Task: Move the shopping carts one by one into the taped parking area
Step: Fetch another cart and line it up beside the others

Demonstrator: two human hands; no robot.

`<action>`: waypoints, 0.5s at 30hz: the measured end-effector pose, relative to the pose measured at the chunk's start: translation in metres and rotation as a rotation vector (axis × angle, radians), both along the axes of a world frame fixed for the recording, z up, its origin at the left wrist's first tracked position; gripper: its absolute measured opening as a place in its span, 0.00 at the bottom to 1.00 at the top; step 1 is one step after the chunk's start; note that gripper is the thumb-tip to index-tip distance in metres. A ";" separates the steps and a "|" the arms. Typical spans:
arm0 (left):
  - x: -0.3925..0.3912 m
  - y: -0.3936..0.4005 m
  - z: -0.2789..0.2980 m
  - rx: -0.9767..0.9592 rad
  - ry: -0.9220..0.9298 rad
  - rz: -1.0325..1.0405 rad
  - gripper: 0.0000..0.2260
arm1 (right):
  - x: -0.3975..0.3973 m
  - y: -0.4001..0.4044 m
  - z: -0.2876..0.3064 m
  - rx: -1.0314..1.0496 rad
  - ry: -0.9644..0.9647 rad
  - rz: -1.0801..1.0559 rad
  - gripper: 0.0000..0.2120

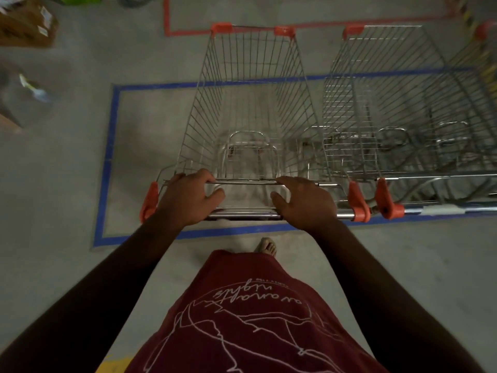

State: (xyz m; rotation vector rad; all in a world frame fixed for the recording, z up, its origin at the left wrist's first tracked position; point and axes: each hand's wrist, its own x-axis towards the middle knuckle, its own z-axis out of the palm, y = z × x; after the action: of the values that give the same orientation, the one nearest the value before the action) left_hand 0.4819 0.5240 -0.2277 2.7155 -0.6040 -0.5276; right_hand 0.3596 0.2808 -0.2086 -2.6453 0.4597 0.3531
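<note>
A silver wire-mesh shopping cart with orange plastic corner guards (250,103) stands in front of the person, most of its basket over the rectangle of blue tape on the grey concrete floor (107,162), its handle end just about above the near strip of tape. The left hand (188,197) and the right hand (304,201) both rest on the chrome handle bar (242,214), palms down over it with the fingers reaching forward toward the basket's rear wire and the thumbs spread; whether the fingers actually curl under the bar is hidden, so the hold reads more as a push than a firm clamp. Just to the right, a second matching wire cart (390,109) is parked within the same blue outline, its orange handle end nearly touching the first cart's. A red tape outline (168,20) lies farther ahead, and a brown cardboard box (25,22) sits at the upper left. The cart is likely stiff and fairly light when empty, rolling readily on its casters but apt to drift sideways, so the handle bar, gripped wide at both sides, looks the best place to steer it; the smooth chrome could be slippery. It seems nearly parked.
</note>
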 end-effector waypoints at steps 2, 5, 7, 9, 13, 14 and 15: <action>0.000 0.003 0.002 0.005 0.003 -0.003 0.21 | -0.001 0.003 0.001 0.014 -0.001 -0.008 0.24; -0.006 -0.002 0.006 -0.003 -0.032 -0.005 0.20 | -0.002 0.002 0.002 0.014 -0.018 -0.028 0.24; -0.009 -0.007 0.008 -0.010 -0.059 0.000 0.18 | -0.002 0.000 0.002 0.006 -0.035 -0.056 0.23; -0.010 -0.009 0.008 -0.014 -0.061 0.004 0.18 | -0.002 0.001 0.001 -0.007 -0.045 -0.076 0.22; -0.002 -0.007 0.008 -0.008 -0.036 0.036 0.18 | 0.005 0.003 0.001 -0.026 -0.043 -0.074 0.21; -0.001 -0.009 0.010 0.003 -0.033 0.041 0.18 | 0.007 0.003 0.001 -0.023 -0.046 -0.074 0.21; -0.001 -0.012 0.014 0.011 -0.036 0.044 0.18 | 0.008 0.001 0.001 -0.021 -0.054 -0.077 0.20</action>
State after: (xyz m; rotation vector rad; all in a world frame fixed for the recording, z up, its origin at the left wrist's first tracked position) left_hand 0.4806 0.5123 -0.2141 2.7474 -0.5501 -0.4739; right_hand 0.3678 0.2823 -0.2075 -2.6414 0.5489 0.2544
